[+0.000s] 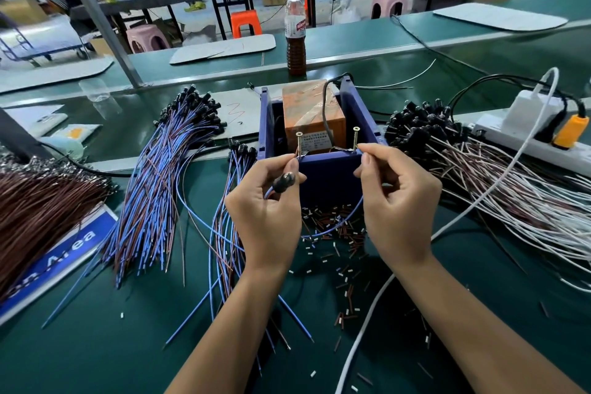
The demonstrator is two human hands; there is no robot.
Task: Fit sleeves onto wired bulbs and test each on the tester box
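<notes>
Blue limp wire [332, 227], light, sags between grips; left hand [267, 201] pinches lead end beside black bulb [283, 182], right hand [396, 195] pinches other end at brass screw [355, 138].

Readable text on the bench
A blue sign [60, 253] at left is showing "Area"; the tester box label [315, 141] is staying illegible

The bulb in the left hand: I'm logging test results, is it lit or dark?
Dark. The bulb, held in the left hand, shows no glow; whether its wires touch the screws cannot be told.
</notes>
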